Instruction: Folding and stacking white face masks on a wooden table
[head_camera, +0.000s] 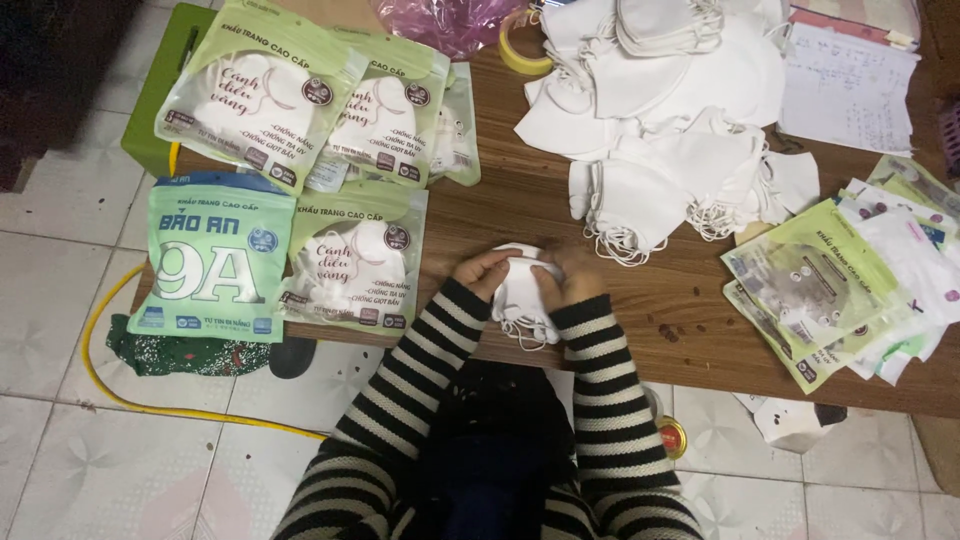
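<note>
Both the left hand (487, 270) and the right hand (563, 277) grip one white mask (520, 295) — folded. Several filled packets (350, 262) lie finished at left; a mask pile (670, 110) and empty packets (815, 290) remain — seemingly well short of done.

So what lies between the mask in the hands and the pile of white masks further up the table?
In the head view, only bare wooden table separates the folded mask from the pile.
</note>
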